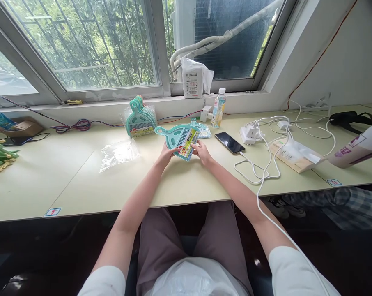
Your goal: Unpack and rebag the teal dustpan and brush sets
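A teal mini dustpan with a brush (173, 138) and a yellow-green printed label is tilted above the table, held between both hands. My left hand (166, 155) is closed on its lower left edge. At its right side, my right hand (202, 152) has its fingers closed on the edge near the label. Behind it, a smaller teal piece in clear wrap (205, 130) lies partly hidden. A stack of similar teal dustpans (140, 119) in clear plastic leans at the wall, left of my hands. A clear plastic bag (118, 155) lies flat to the left.
To the right are a drink bottle (218, 109), a phone (229, 142), a charger block (251, 133) with looping white cables, a tissue pack (297, 155) and a tumbler (357, 144). One cable crosses my right arm. A cardboard box (27, 125) stands far left.
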`<control>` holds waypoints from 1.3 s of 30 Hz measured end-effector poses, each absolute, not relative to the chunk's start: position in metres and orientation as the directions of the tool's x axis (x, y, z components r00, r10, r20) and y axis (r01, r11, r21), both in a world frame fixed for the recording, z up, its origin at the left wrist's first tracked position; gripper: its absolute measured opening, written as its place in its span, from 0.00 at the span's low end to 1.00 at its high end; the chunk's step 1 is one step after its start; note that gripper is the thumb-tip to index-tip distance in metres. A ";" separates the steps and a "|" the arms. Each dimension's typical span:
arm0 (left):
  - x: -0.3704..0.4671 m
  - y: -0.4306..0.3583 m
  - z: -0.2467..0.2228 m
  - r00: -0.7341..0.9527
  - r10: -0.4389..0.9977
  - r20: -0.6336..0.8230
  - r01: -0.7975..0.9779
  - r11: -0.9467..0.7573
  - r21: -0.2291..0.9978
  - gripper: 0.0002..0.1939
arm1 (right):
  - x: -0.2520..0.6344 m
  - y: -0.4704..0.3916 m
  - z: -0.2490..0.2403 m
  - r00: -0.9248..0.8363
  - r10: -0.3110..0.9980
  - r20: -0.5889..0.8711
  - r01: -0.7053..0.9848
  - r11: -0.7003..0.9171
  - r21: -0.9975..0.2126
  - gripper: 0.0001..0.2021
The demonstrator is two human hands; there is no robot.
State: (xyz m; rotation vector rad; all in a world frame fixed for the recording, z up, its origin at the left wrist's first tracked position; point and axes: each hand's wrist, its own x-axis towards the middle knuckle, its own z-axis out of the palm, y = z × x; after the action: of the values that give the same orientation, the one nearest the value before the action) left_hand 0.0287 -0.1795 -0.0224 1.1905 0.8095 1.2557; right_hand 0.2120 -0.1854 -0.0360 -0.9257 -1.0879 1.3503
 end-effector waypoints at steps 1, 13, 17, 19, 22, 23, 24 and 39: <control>0.029 -0.180 -0.022 0.187 0.971 0.151 -0.266 -0.098 0.959 0.37 | 0.212 -0.185 -0.037 -0.071 0.996 0.057 -0.274 0.035 -0.961 0.15; 0.032 -0.190 -0.009 0.189 0.963 0.193 -0.256 -0.142 0.956 0.38 | 0.215 -0.181 -0.039 -0.184 0.983 0.009 -0.302 -0.048 -0.952 0.16; 0.034 -0.193 -0.006 0.197 0.956 0.219 -0.256 -0.166 0.952 0.37 | 0.216 -0.180 -0.041 -0.191 0.981 0.020 -0.314 -0.042 -0.948 0.15; 0.034 -0.193 -0.006 0.197 0.955 0.223 -0.253 -0.170 0.952 0.38 | 0.215 -0.180 -0.042 -0.173 0.985 0.021 -0.322 -0.037 -0.946 0.14; 0.033 -0.193 -0.008 0.234 0.948 0.218 -0.238 -0.161 0.958 0.40 | 0.215 -0.180 -0.043 -0.146 0.989 0.022 -0.334 -0.028 -0.942 0.13; 0.032 -0.191 -0.008 0.254 0.945 0.204 -0.218 -0.150 0.964 0.40 | 0.216 -0.180 -0.042 -0.143 0.989 0.027 -0.337 -0.023 -0.941 0.13; 0.030 -0.190 -0.008 0.270 0.945 0.183 -0.184 -0.135 0.974 0.38 | 0.216 -0.180 -0.042 -0.143 0.989 0.033 -0.339 -0.018 -0.941 0.13; -0.104 -0.159 -0.007 -0.625 0.753 0.206 0.714 0.444 0.542 0.25 | 0.228 -0.179 -0.038 -0.072 0.994 0.083 -0.401 0.047 -0.915 0.14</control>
State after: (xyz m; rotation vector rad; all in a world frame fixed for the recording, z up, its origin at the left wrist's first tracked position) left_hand -0.1037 -0.1595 -0.0074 1.3297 2.6131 0.9308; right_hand 0.2280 -0.1790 -0.0379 -0.8126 -0.9923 1.3900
